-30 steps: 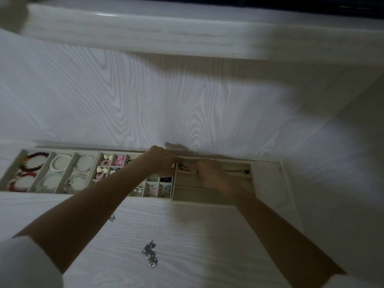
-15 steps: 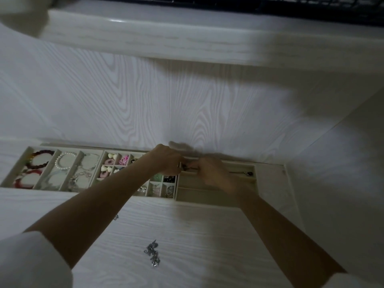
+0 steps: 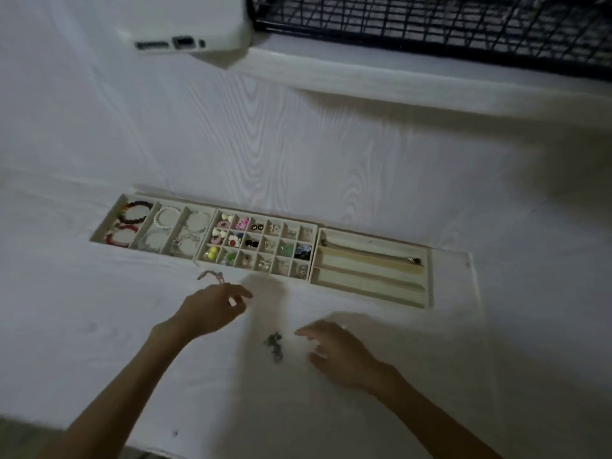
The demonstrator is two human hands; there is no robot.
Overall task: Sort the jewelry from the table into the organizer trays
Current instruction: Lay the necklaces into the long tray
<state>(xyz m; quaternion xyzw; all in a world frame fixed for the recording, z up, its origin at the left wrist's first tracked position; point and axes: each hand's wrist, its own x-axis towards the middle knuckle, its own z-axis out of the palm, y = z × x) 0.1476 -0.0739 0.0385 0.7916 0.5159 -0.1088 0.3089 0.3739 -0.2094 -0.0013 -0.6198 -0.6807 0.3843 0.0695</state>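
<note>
Both hands have pulled back from the long-slot tray (image 3: 374, 279) onto the bare white wood-grain table (image 3: 99, 309), and the view has tipped up, so a black wire rack (image 3: 463, 24) and a white device with ports (image 3: 185, 24) now show at the far edge. Left hand (image 3: 212, 308) hovers just in front of the grid tray (image 3: 256, 246), fingers curled, pinching what looks like a thin silver chain (image 3: 212, 276) that trails up toward the tray edge; blur makes the grip hard to confirm. Right hand (image 3: 334, 351) is loose, fingers spread and relaxed, holding nothing, just right of a small dark-silver jewelry clump (image 3: 274, 346) lying on the table between the two hands. No readable writing or brand anywhere. Three trays sit in a row, touching end to end, against the raised back panel: bracelet tray (image 3: 152, 226) on the left with red, dark bead and pearl bracelets, grid tray in the middle with small earrings and charms in most cells, long-slot tray on the right with one necklace (image 3: 371, 253) laid along its far slot, the near slots bare. Open tabletop lies left of the left forearm and right of the right forearm; near table edge shows at the bottom left.
</note>
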